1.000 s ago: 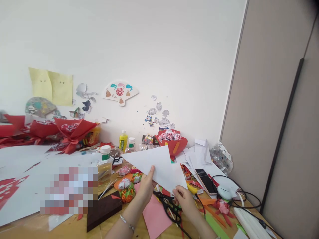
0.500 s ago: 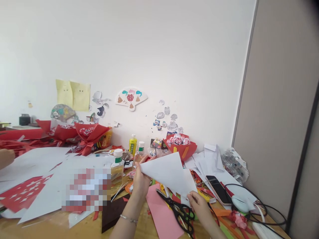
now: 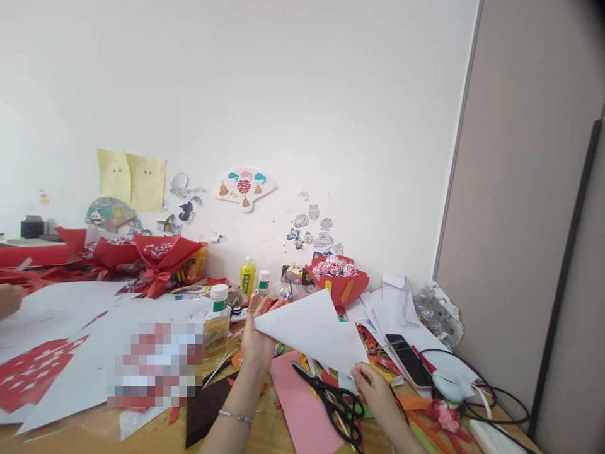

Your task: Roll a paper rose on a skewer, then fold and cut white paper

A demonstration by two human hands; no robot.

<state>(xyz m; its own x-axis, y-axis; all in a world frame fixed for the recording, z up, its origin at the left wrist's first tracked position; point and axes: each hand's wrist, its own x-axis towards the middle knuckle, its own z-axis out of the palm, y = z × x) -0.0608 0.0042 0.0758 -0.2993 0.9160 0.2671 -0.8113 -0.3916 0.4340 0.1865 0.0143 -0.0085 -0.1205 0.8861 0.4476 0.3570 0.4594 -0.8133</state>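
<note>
Messy desk [image 3: 269, 416], white paper [image 3: 307, 328] up above it, well in from the right edge. Left hand [image 3: 258, 340] is unclenched, fingers spread by the pointy end; right hand [image 3: 373, 381] is curled, pinching the lower corner.

Through the head camera I count one left hand [image 3: 258, 343], one right hand [image 3: 374, 386], one co-worker's hand [image 3: 8, 300], one pair of scissors [image 3: 325, 391], one phone [image 3: 408, 359], one yellow bottle [image 3: 247, 279], two green-labelled jars [image 3: 217, 320], two wall fans [image 3: 246, 188]. Held white paper [image 3: 307, 331]: sheet count unconfirmed.
</note>
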